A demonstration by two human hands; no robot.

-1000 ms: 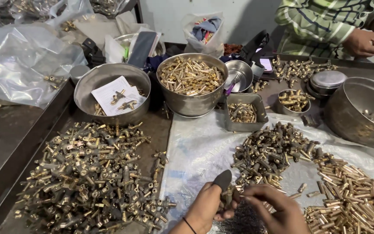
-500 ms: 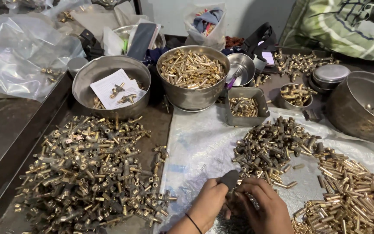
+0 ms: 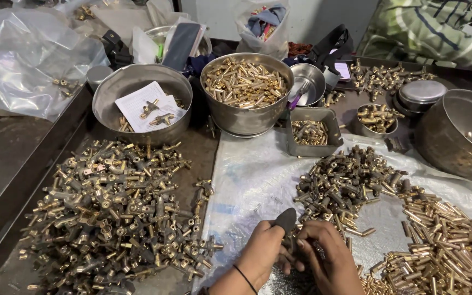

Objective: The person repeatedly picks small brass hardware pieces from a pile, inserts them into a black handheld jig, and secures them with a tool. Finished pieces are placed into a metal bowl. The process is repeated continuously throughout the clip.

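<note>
Left hand: the left hand (image 3: 262, 255) is at the bottom edge, fingers curled around a small dark tool (image 3: 285, 219) whose rounded grey tip stands up above the thumb; a thin dark band is on the wrist
Right hand: the right hand (image 3: 331, 262) is touching the left one, fingers bent and pinched together on something small; what it is I cannot tell, the fingers hide it
Under the hands: a clear plastic sheet (image 3: 252, 180) spread on the table
Near the hands: a heap of dark short brass fittings (image 3: 345, 183) just beyond the right hand; a heap of bright brass pins (image 3: 443, 240) to the right of it
Left side: a big pile of brass valve bodies (image 3: 113, 213) on the dark table
Further back: a steel bowl of brass pins (image 3: 245, 90); a steel bowl with a paper (image 3: 142, 104); a small square tray (image 3: 312, 131)
Far side: another person's striped sleeve (image 3: 427, 33)
</note>
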